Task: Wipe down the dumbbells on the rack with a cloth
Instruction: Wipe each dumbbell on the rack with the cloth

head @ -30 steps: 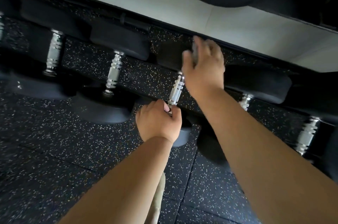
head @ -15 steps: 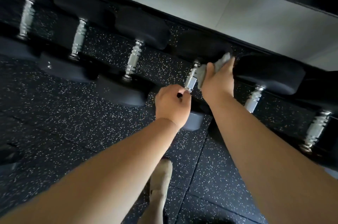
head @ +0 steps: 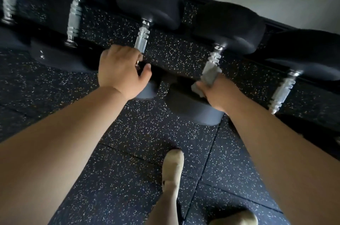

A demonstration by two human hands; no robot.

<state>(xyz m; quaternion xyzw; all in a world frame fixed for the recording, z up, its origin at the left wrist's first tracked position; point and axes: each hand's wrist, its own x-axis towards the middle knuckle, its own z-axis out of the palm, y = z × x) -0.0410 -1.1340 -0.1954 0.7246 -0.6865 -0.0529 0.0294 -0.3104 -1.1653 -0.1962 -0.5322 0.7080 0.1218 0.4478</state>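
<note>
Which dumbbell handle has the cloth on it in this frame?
The fourth handle from the left: the right hand holds the grey cloth against it. The left hand grips the third handle; the rest are bare.

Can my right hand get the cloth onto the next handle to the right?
Probably yes: that handle lies bare, and the right hand holds the cloth just left of it, nothing between.

both my bare forearms reach forward and down, well apart. my left hand (head: 121,70) is knuckles-up, fingers curled round the near end of a dumbbell handle (head: 141,41), thumb jutting out to the right. my right hand (head: 219,94) is off to the right, its fingers closed on a grey cloth (head: 208,75) that hides the fingertips.
</note>
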